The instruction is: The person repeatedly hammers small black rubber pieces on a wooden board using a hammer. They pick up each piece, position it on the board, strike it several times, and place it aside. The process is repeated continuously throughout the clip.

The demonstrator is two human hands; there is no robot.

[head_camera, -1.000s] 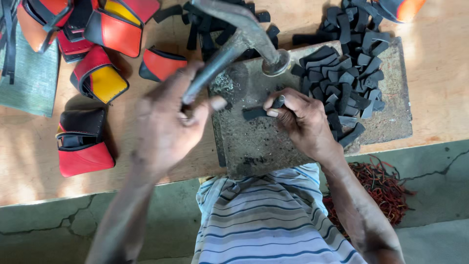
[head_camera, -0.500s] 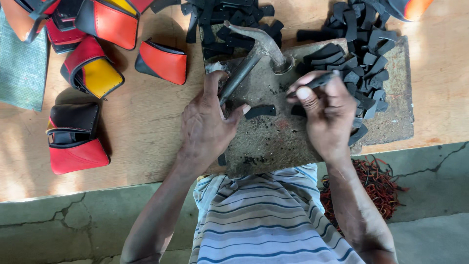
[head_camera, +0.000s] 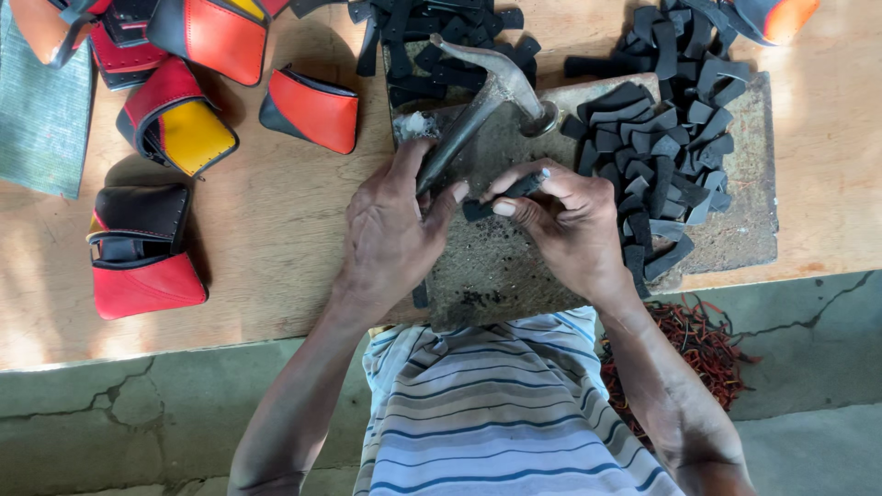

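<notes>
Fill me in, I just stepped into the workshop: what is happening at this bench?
A person sits at a wooden bench, working on a worn slab. The left hand grips a hammer by its handle, its head resting on the slab. The right hand pinches a small black piece in its fingers just above the slab. A pile of similar black pieces lies to the right, and red, yellow and black pouches sit to the left.
</notes>
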